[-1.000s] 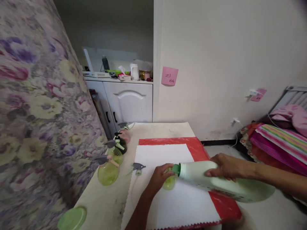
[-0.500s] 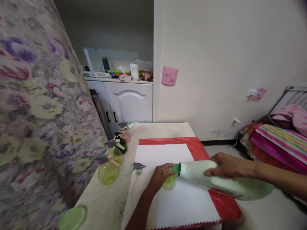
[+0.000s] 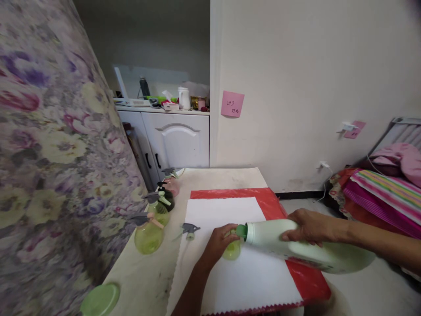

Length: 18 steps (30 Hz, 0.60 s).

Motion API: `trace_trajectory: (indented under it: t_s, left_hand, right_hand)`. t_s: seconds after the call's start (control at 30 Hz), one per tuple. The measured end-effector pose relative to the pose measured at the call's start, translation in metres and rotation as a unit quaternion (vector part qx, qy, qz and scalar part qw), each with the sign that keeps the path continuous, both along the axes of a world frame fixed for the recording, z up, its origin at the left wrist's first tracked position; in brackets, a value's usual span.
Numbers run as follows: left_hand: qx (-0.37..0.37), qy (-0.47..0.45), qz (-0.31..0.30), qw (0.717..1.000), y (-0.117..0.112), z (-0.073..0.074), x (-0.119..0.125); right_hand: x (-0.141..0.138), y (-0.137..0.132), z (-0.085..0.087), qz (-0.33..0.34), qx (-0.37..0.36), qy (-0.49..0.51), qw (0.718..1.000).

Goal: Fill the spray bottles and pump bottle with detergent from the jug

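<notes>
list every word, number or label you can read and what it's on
"243": handwritten on the square pink paper note on the white wall; the line below looks like "55" plus an unclear mark.
Smaller pink paper note at right: writing too small to read.
Large pale green plastic bottle: marks along its underside too blurred to read.

Table (image 3: 226,177) — red sheet (image 3: 273,206), spray bottles (image 3: 148,239).
</notes>
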State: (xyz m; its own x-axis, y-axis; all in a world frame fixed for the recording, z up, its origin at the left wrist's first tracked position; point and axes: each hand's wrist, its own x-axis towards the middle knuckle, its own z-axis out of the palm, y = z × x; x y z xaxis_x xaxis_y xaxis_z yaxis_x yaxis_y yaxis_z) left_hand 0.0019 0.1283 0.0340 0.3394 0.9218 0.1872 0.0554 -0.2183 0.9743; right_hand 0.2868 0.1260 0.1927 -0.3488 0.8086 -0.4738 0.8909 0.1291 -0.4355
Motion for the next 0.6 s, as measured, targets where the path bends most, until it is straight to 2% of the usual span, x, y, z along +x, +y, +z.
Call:
trace_trajectory:
  t_s: [0.6]
  left_hand:
    - [-0.006,-0.006,-0.001,1.000,-0.0007,0.0035,0.0003]
  right_hand:
    - [0.0009,0.0008,0.0003,-0.004,-0.008,-0.002,1.000]
